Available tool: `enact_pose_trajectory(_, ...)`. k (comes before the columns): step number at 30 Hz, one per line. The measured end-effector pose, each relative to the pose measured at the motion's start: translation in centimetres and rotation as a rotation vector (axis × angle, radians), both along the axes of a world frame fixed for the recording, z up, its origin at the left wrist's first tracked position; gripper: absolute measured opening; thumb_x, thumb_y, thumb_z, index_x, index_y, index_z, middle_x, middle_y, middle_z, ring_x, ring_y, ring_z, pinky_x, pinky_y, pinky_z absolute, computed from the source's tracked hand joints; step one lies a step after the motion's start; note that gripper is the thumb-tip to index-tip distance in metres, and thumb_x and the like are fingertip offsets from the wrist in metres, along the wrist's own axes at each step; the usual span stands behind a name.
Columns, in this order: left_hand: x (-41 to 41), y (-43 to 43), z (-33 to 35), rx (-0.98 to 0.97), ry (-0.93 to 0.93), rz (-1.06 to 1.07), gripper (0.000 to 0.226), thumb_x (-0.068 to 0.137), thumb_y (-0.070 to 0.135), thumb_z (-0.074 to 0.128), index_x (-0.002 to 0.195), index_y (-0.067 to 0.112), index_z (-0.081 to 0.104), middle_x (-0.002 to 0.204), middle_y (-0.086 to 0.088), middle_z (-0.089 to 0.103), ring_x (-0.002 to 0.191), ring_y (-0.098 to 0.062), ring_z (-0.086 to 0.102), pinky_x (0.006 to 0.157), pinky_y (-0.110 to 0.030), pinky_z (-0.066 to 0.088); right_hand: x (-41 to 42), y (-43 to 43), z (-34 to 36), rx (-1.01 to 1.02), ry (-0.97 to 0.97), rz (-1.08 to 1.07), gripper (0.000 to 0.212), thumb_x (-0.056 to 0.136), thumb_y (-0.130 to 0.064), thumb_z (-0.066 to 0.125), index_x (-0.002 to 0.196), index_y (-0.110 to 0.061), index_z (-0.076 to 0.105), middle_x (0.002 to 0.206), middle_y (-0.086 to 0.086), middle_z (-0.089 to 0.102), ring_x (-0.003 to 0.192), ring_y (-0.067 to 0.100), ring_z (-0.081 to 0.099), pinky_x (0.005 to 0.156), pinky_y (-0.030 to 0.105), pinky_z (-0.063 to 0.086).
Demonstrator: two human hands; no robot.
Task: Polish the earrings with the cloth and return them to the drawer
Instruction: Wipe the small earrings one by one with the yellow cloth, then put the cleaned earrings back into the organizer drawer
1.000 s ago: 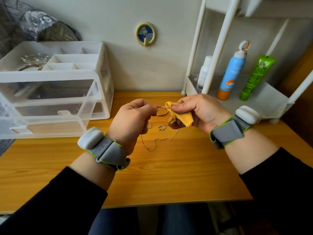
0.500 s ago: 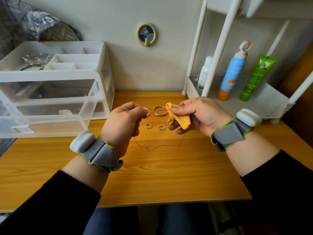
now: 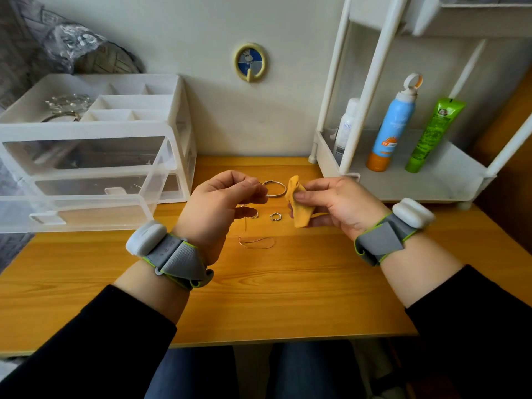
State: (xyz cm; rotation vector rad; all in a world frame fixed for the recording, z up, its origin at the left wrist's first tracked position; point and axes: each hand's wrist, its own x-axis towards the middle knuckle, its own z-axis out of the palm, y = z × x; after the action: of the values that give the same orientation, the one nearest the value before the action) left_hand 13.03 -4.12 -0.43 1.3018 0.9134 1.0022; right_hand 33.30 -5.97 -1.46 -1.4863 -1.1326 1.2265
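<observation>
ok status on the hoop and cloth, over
Left hand pinches hoop earring. Right hand pinches cloth beside it. Two small earrings on desk below. Drawer open, unblocked.

drawer (image 3: 86,210) pulled out left, shelf rack (image 3: 403,184) right

**Hoop and cloth at centre frame**

At centre frame the left grip (image 3: 221,203) pinches a hoop earring (image 3: 275,189). The right grip (image 3: 339,205) pinches a yellow cloth (image 3: 299,210) just beside it. Below them a small earring (image 3: 275,216) and a thin chain (image 3: 256,243) lie on the wooden surface (image 3: 288,283).
</observation>
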Motion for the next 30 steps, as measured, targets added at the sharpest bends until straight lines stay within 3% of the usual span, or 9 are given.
enact_pose_trajectory(3, 0.0, -0.3, 0.3, -0.016, -0.031, -0.012, 0.014, 0.092, 0.013, 0.054, 0.082, 0.01, 0.062, 0.09, -0.011, 0.07, 0.081, -0.024, 0.067, 0.064, -0.029, 0.051, 0.0, -0.2, -0.3, 0.006, -0.159, -0.006, 0.014, 0.08, -0.013, 0.072, 0.094, -0.012, 0.071, 0.093, 0.013, 0.072, 0.088, 0.031, 0.069, 0.075, 0.046, 0.058)
enact_pose_trajectory(6, 0.0, -0.5, 0.6, -0.026, -0.028, -0.024, 0.014, 0.093, 0.014, 0.054, 0.08, 0.012, 0.06, 0.09, -0.01, 0.07, 0.067, -0.019, 0.06, 0.052, -0.025, 0.042, 0.1, -0.5, -0.5, 0.039, -0.42, 0.001, 0.008, 0.08, -0.019, 0.073, 0.086, -0.024, 0.072, 0.083, -0.001, 0.07, 0.081, 0.021, 0.065, 0.076, 0.039, 0.056)
enact_pose_trajectory(9, 0.0, -0.6, 0.9, -0.002, 0.008, -0.025, 0.014, 0.092, 0.015, 0.055, 0.079, 0.012, 0.06, 0.087, -0.009, 0.07, 0.053, -0.014, 0.048, 0.045, -0.023, 0.034, 0.1, -1.0, -0.5, 0.001, -0.795, 0.015, 0.026, 0.078, -0.029, 0.074, 0.103, -0.026, 0.071, 0.105, -0.004, 0.068, 0.096, 0.015, 0.06, 0.082, 0.028, 0.046)
enact_pose_trajectory(12, 0.0, -0.8, 1.1, 0.024, 0.044, -0.032, 0.014, 0.091, 0.017, 0.056, 0.081, 0.011, 0.062, 0.079, -0.006, 0.068, 0.049, -0.012, 0.04, 0.042, -0.021, 0.031, -0.3, -1.5, -0.4, -0.04, -0.913, 0.031, 0.024, 0.075, -0.024, 0.076, 0.099, -0.028, 0.072, 0.11, -0.004, 0.065, 0.102, 0.015, 0.057, 0.079, 0.024, 0.041)
enact_pose_trajectory(16, -0.1, -1.0, 1.3, 0.032, 0.071, -0.047, 0.014, 0.091, 0.017, 0.056, 0.08, 0.012, 0.063, 0.074, -0.004, 0.068, 0.047, -0.011, 0.039, 0.042, -0.021, 0.029, -0.7, -1.9, -0.2, -0.052, -0.957, 0.067, 0.026, 0.073, -0.012, 0.073, 0.094, -0.027, 0.069, 0.111, -0.005, 0.061, 0.098, 0.013, 0.053, 0.079, 0.023, 0.042)
enact_pose_trajectory(19, -0.2, -1.1, 1.6, 0.032, 0.066, -0.052, 0.013, 0.09, 0.016, 0.057, 0.08, 0.012, 0.063, 0.072, -0.004, 0.067, 0.048, -0.012, 0.039, 0.042, -0.02, 0.03, -1.1, -2.1, 0.1, 0.015, -0.964, 0.084, 0.03, 0.077, -0.013, 0.068, 0.103, -0.029, 0.067, 0.125, -0.006, 0.054, 0.117, 0.016, 0.047, 0.094, 0.027, 0.039)
enact_pose_trajectory(21, -0.2, -1.1, 1.6, 0.043, 0.064, -0.059, 0.013, 0.09, 0.017, 0.057, 0.079, 0.012, 0.063, 0.073, -0.005, 0.066, 0.047, -0.012, 0.039, 0.042, -0.02, 0.03, -1.6, -2.0, 0.1, 0.097, -0.932, 0.089, 0.034, 0.078, -0.013, 0.066, 0.105, -0.033, 0.066, 0.124, -0.009, 0.054, 0.117, 0.014, 0.046, 0.094, 0.026, 0.037)
enact_pose_trajectory(25, -0.2, -1.1, 1.8, 0.061, 0.066, -0.074, 0.015, 0.09, 0.018, 0.058, 0.077, 0.014, 0.064, 0.074, -0.007, 0.066, 0.047, -0.011, 0.039, 0.043, -0.021, 0.03, -3.1, -1.8, 0.4, 0.147, -0.718, 0.139, 0.036, 0.073, -0.02, 0.075, 0.106, -0.034, 0.068, 0.09, -0.013, 0.06, 0.084, 0.007, 0.054, 0.066, 0.021, 0.039)
enact_pose_trajectory(30, -0.4, -1.4, 2.1, 0.066, 0.05, -0.074, 0.014, 0.09, 0.016, 0.058, 0.077, 0.013, 0.064, 0.074, -0.008, 0.065, 0.047, -0.011, 0.039, 0.044, -0.021, 0.028, -4.8, -1.3, -0.8, 0.123, -0.475, 0.251, 0.019, 0.075, -0.019, 0.077, 0.091, -0.025, 0.069, 0.063, -0.022, 0.064, 0.052, -0.008, 0.053, 0.057, 0.014, 0.038)
